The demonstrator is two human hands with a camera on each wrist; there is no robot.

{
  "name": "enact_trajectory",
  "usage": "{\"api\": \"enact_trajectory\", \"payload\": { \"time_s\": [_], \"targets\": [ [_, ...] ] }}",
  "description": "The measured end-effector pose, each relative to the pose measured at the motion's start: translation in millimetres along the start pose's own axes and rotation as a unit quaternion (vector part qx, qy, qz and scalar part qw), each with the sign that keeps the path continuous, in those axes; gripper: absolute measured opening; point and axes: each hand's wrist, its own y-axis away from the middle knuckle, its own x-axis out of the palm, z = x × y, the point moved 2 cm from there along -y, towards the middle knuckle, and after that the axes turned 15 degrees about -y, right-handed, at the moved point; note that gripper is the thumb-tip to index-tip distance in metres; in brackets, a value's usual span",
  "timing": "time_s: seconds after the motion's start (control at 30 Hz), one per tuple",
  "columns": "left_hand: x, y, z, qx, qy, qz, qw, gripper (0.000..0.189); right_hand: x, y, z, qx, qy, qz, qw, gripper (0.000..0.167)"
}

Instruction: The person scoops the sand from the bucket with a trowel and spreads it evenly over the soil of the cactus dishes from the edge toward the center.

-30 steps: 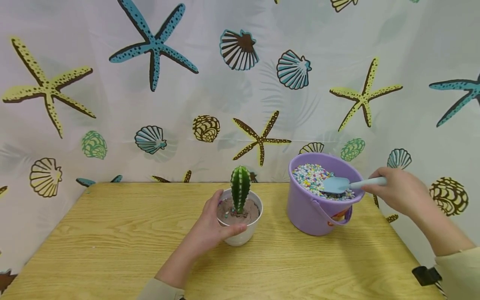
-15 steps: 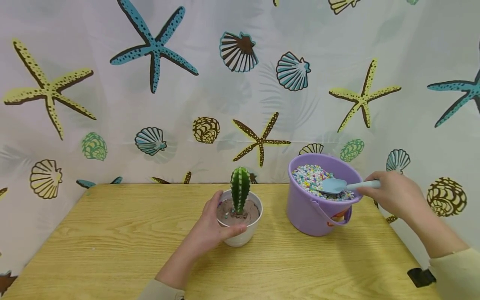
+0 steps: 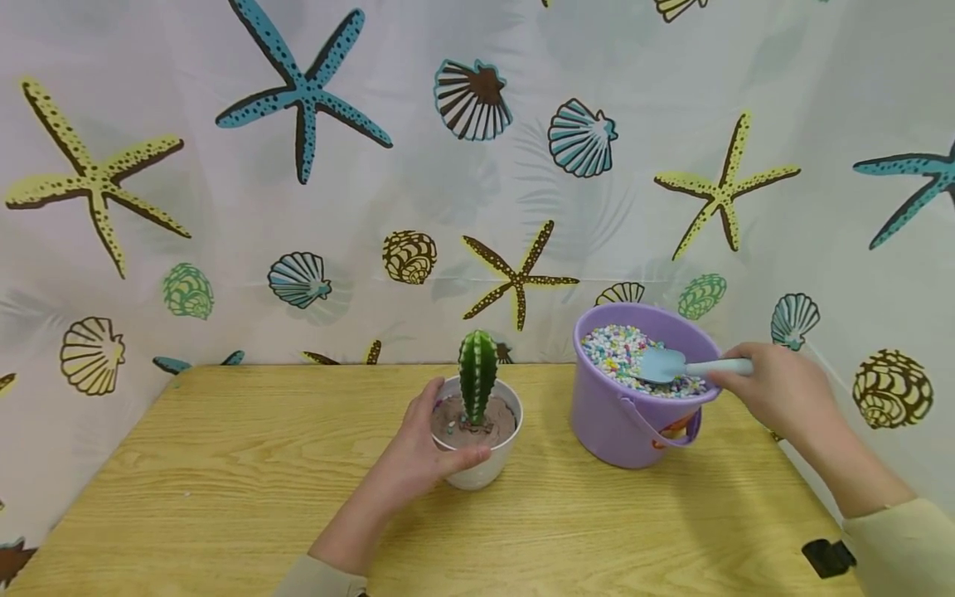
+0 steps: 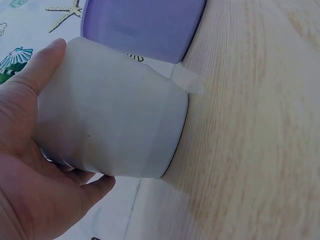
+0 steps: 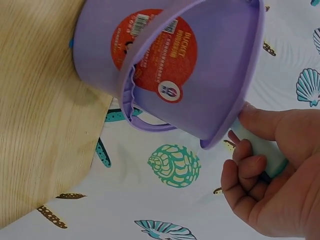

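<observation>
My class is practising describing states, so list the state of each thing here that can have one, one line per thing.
Pot: upright on the table
Cactus: upright in the pot
Bucket: upright, open-topped, holding beads
Bucket handle: hanging down
Scoop: head inside the bucket
Left hand: gripping the pot
Right hand: holding the scoop

curtain (image 3: 418, 182) rising behind the table (image 3: 246, 489), and centre stage on the table it's the pot (image 3: 477, 474)! soil (image 3: 501, 419) inside, cactus (image 3: 477, 377) upright in the soil. left hand (image 3: 421, 456) wraps the pot's left and near sides. over to the right, apart from the pot and slightly farther back, stands the bucket (image 3: 612, 427), beads (image 3: 612, 348) inside, scoop (image 3: 671, 366) lying on the beads, its grip (image 3: 724, 366) pointing right. right hand (image 3: 783, 390) holds that grip at the bucket's right edge! handle (image 5: 136, 50) hangs down the bucket's near right side, label (image 5: 180, 50) behind it.
</observation>
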Motion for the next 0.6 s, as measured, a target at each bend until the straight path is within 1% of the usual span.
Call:
{"api": "enact_trajectory", "payload": {
  "time_s": [0.07, 0.23, 0.43, 0.6],
  "targets": [
    [-0.5, -0.5, -0.2, 0.001, -0.001, 0.001, 1.0000, 0.133, 3.9, -1.3, 1.1, -0.012, 0.004, -0.014, 0.9998, 0.044],
    [-0.9, -0.7, -1.1, 0.003, -0.003, 0.000, 1.0000, 0.133, 9.6, -3.3, 2.4, -0.022, 0.008, -0.037, 0.9991, 0.040],
    [0.3, -1.6, -2.2, 0.006, 0.000, 0.001, 1.0000, 0.132, 15.4, -6.2, 2.1, -0.021, -0.008, -0.047, 0.9987, 0.038],
    [0.7, -0.9, -1.3, 0.003, 0.000, 0.002, 1.0000, 0.132, 19.0, -7.7, 2.4, -0.017, -0.008, -0.051, 0.9985, 0.036]
  ]
}}
